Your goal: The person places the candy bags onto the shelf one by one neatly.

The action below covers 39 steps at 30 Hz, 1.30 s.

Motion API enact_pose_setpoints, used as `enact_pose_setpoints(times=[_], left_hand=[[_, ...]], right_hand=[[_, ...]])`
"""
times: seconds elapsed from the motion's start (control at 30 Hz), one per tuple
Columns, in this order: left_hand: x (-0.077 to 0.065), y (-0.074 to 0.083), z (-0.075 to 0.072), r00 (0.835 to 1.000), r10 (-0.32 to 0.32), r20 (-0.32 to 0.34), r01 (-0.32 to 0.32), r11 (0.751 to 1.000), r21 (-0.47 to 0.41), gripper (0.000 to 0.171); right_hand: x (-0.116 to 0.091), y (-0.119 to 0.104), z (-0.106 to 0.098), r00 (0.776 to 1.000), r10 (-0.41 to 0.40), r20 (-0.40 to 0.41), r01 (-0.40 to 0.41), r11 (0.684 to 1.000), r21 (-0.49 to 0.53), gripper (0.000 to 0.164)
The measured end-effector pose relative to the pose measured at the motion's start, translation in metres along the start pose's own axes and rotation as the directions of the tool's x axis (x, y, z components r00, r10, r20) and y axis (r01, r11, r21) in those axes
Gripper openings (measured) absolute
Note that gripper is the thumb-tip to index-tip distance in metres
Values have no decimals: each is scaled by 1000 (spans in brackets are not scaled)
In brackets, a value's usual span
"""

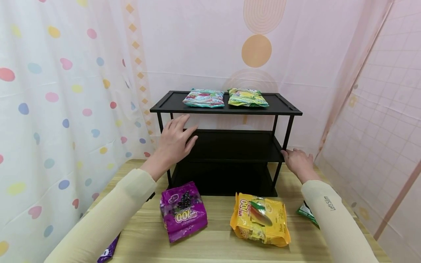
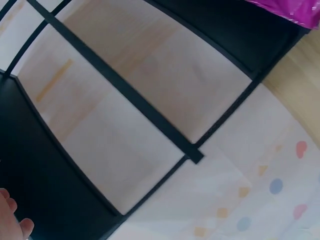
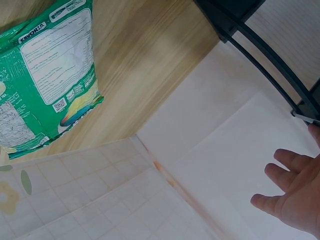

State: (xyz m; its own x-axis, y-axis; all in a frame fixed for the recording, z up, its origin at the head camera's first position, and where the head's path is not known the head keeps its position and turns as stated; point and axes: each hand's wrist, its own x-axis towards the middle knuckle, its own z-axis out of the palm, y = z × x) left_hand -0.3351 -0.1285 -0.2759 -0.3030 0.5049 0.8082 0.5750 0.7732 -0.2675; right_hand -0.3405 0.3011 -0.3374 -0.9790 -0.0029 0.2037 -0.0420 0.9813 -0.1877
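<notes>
A black three-tier shelf (image 1: 227, 112) stands on the wooden table. My left hand (image 1: 174, 140) hovers in front of its upper left part, fingers spread and holding nothing; the left wrist view catches only some fingertips (image 2: 11, 205). At the right end of the middle tier, my right hand (image 1: 298, 163) touches the corner by the post, its other fingers extended (image 3: 282, 175). Up on the top tier lie a light-blue candy bag (image 1: 204, 98) and a yellow-green candy bag (image 1: 247, 98). In front of the shelf are a purple candy bag (image 1: 184, 212) and a yellow mango candy bag (image 1: 260, 220).
A green bag (image 3: 55, 75) lies on the table (image 1: 218, 237) at the right, partly hidden by my right sleeve in the head view. Another purple package (image 1: 108, 252) shows below my left sleeve. Patterned curtains (image 1: 204, 47) hang behind and at both sides.
</notes>
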Motion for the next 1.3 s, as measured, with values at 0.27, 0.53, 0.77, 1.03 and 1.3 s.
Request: enact_pose_setpoints(times=[0.27, 0.53, 0.77, 1.03, 1.3], left_hand=[[-23, -16, 3, 997, -55, 48, 54, 998, 17, 30], [-40, -32, 4, 980, -146, 138, 144, 989, 19, 31], [-58, -50, 2, 966, -201, 165, 191, 979, 75, 29], [-68, -66, 1, 983, -161, 92, 153, 985, 85, 24], [-91, -87, -4, 935, -313, 164, 298, 948, 111, 27]], right_hand=[[1, 0, 0, 1000, 4, 3, -4, 1000, -1, 56], [1, 2, 0, 1000, 4, 16, -4, 1000, 1, 58], [1, 1, 0, 1000, -1, 18, 1, 1000, 6, 57], [0, 0, -1, 1000, 1, 9, -1, 1000, -11, 56], [0, 0, -1, 1000, -5, 1, 5, 1000, -18, 56]])
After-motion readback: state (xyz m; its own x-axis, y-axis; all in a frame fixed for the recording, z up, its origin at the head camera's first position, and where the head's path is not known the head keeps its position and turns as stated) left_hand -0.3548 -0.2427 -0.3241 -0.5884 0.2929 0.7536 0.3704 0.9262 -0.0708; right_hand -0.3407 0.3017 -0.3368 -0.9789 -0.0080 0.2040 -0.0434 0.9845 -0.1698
